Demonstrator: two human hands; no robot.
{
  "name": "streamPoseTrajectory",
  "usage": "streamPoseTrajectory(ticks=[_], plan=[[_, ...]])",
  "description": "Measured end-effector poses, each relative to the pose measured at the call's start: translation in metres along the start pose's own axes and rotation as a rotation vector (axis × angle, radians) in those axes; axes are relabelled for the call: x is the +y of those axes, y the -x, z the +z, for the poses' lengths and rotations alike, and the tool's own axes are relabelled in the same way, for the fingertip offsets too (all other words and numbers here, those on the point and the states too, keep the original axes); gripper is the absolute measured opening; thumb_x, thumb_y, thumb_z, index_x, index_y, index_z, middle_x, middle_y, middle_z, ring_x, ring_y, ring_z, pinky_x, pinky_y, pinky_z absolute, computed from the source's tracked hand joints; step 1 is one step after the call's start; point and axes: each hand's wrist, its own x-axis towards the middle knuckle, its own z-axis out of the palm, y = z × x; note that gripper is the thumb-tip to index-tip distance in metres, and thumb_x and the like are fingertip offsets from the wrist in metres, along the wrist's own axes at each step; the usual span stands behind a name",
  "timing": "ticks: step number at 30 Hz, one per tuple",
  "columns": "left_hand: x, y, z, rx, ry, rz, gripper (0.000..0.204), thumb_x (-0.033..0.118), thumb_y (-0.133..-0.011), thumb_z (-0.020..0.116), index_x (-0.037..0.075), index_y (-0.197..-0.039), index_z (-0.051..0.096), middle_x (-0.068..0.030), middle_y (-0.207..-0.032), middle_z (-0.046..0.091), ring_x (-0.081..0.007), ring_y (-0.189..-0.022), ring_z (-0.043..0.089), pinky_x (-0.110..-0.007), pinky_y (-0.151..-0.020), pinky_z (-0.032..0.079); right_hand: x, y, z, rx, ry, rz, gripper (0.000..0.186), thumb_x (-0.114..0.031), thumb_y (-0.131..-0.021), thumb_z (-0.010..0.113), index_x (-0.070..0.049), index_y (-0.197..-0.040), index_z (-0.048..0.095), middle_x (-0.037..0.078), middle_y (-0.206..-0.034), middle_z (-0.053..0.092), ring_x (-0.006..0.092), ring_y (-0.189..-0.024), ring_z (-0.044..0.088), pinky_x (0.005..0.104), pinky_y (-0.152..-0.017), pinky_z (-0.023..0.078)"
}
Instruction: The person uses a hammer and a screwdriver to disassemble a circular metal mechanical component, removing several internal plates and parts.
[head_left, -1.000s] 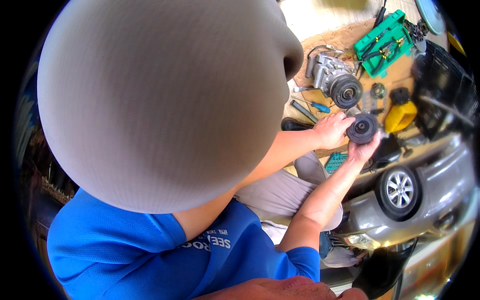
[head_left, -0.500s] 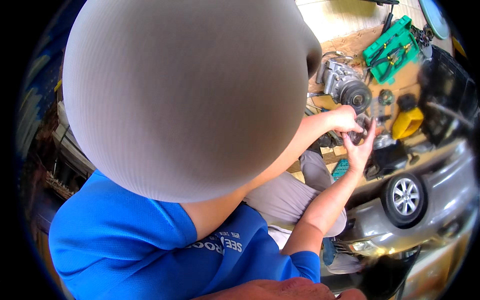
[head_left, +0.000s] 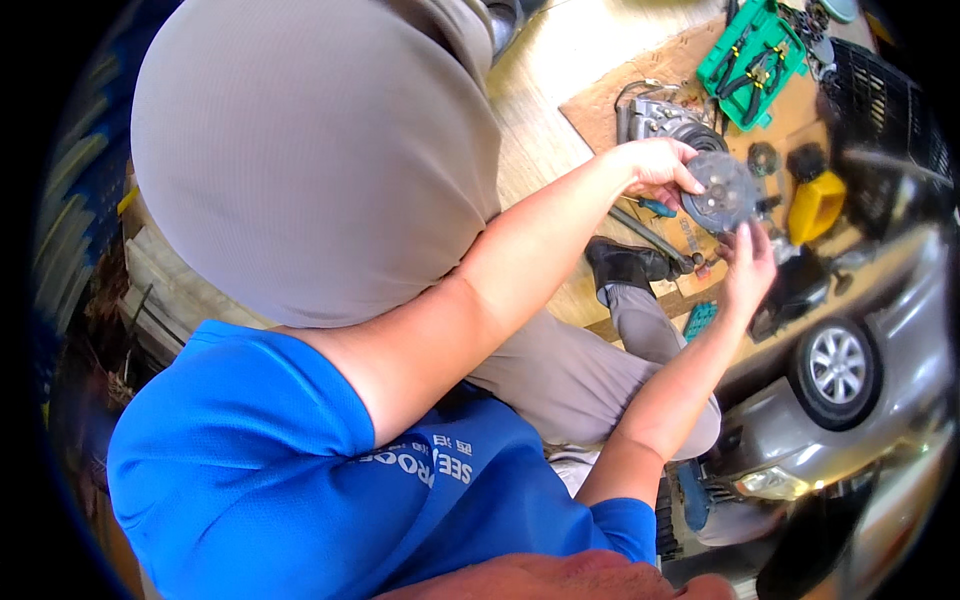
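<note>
fingers of the left hand pinch the upper-left rim of a round grey metal disc, raised above the tan cardboard sheet! fingers of the right hand half-curl at its lower edge; whether they grip, can't tell. risky: a one-sided pinch could let it swivel and drop. tip it outward, and it might clip the silver metal machine with black pulley; a slip could strike the black shoe.

White lettering across blue shirt front.
</note>
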Motion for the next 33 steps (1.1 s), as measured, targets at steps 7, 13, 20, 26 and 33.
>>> streamPoseTrajectory(ticks=[7,13,20,26,33], plan=[[-0.008,-0.006,0.009,-0.139,0.112,-0.025,0.023,0.003,-0.086,0.064,0.004,-0.109,0.060,-0.0090,-0.096,0.069,-0.0181,-0.078,0.069,-0.032,-0.067,0.059,-0.018,0.020,0.012,0.051,-0.084,-0.170,0.028,-0.005,-0.087,0.066,0.009,-0.109,0.056,0.010,-0.091,0.065,0.0100,-0.070,0.060,0.0210,-0.056,0.048],[-0.010,-0.011,0.017,-0.188,0.049,-0.123,0.025,0.009,-0.089,0.062,0.001,-0.113,0.058,-0.0117,-0.102,0.068,-0.0220,-0.083,0.070,-0.035,-0.071,0.059,-0.028,0.025,0.010,0.141,0.002,-0.127,0.025,-0.005,-0.087,0.066,0.007,-0.108,0.057,0.006,-0.086,0.064,0.0072,-0.062,0.056,0.0203,-0.051,0.044],[-0.015,-0.013,0.018,-0.162,-0.098,-0.241,0.029,0.015,-0.091,0.062,0.000,-0.115,0.057,-0.0138,-0.104,0.068,-0.0233,-0.084,0.070,-0.034,-0.068,0.059,-0.020,0.022,0.006,0.145,0.109,-0.148,0.026,-0.006,-0.087,0.067,0.008,-0.108,0.058,0.005,-0.085,0.063,0.0074,-0.063,0.055,0.0202,-0.053,0.044],[-0.016,-0.016,0.018,-0.107,-0.112,-0.206,0.028,0.013,-0.089,0.065,0.001,-0.113,0.059,-0.0106,-0.102,0.068,-0.0201,-0.080,0.069,-0.032,-0.066,0.059,-0.011,0.020,-0.007,0.094,0.057,-0.144,0.025,-0.003,-0.087,0.065,0.008,-0.109,0.058,0.007,-0.088,0.063,0.0088,-0.067,0.056,0.0209,-0.059,0.046],[-0.014,-0.020,0.018,-0.062,-0.192,-0.197,0.027,0.014,-0.086,0.069,0.001,-0.109,0.063,-0.0086,-0.098,0.069,-0.0176,-0.077,0.069,-0.030,-0.065,0.059,0.006,0.004,-0.024,0.032,-0.023,-0.095,0.026,-0.001,-0.089,0.062,0.008,-0.112,0.056,0.010,-0.091,0.064,0.0139,-0.068,0.061,0.0249,-0.060,0.050]])
